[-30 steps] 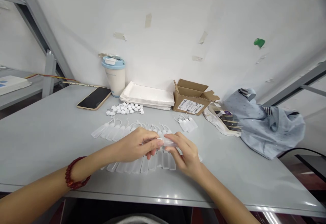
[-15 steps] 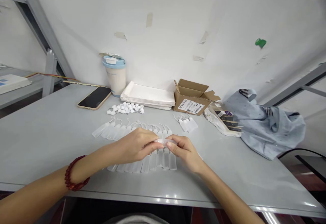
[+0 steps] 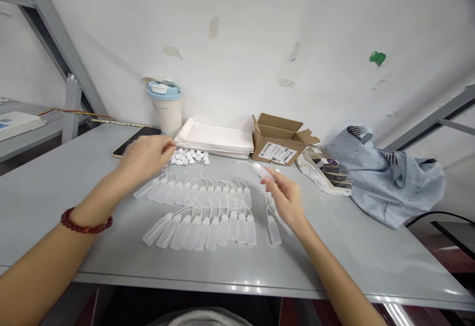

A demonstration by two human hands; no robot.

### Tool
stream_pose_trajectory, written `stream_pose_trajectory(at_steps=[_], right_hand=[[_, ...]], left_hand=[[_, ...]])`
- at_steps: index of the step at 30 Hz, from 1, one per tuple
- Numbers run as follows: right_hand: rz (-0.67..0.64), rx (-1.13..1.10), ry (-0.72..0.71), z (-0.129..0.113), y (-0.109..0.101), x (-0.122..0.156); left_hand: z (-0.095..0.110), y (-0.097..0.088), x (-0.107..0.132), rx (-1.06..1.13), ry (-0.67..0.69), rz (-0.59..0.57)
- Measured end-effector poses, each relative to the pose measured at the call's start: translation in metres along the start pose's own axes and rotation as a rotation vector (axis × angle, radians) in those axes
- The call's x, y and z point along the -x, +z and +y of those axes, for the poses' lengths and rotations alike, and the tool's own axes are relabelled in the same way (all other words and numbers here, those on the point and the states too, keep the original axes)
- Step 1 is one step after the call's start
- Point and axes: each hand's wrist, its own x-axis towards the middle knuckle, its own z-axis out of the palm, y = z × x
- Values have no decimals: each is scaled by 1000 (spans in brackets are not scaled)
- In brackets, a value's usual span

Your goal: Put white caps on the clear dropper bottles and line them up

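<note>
My left hand is at the left end of a pile of small white caps. Its fingers are bent together, and I cannot make out what they hold. My right hand pinches a small translucent squeeze bottle, its thin tube pointing left. Between the hands, similar bottles with curved thin tubes lie in two rows: a back row and a front row. A further small group with a bottle lies right of the front row, partly behind my right forearm.
A phone lies partly under my left hand. Behind stand a lidded cup, a stack of white envelopes and an open cardboard box. Rightward are a plastic packet and blue-grey cloth.
My hands have moved apart. The left went back and left to the caps; the right moved up and right with a bottle, uncovering the rows and the group at the right.
</note>
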Motion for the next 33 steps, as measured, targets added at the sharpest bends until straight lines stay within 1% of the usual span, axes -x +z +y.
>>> stream_pose_trajectory(at_steps=[1,2,3,5,9,13,17,21,25,26,28,29,30,31,33], right_hand=[[33,118,-34,5,-2,-4],[57,231,-73,11,-5,-7],[85,326,-99,17,-6,-10],[118,462,-110,28,-9,-16],[111,611,-48,49,-15,-25],[89,640,-9,59,-20,-30],[65,622,15,61,-20,-32],[22,590,44,58,-21,-34],[-6,569,69,48,-34,-35],[-25,563,73,43,-39,-34],[-112,537,91,34,-50,-32],[-181,517,111,29,-56,-30],[-293,482,156,24,-61,-29],[-377,452,199,20,-65,-27],[-500,420,264,11,-72,-23]], left_hand=[[-11,-4,-4,-165,-71,-57],[-22,-7,-8,-200,-117,-94],[-31,-9,-11,-214,-144,-121],[-44,-8,-14,-220,-155,-167],[-55,-1,-19,-202,-144,-236],[-57,5,-24,-197,-130,-255],[-58,7,-25,-204,-126,-261],[-57,8,-24,-212,-140,-253],[-55,6,-23,-212,-170,-253],[-54,5,-22,-213,-178,-252],[-51,3,-20,-217,-193,-243],[-49,1,-19,-219,-200,-235],[-46,0,-18,-222,-208,-221],[-43,-1,-17,-225,-217,-205],[-35,-2,-15,-225,-229,-174]])
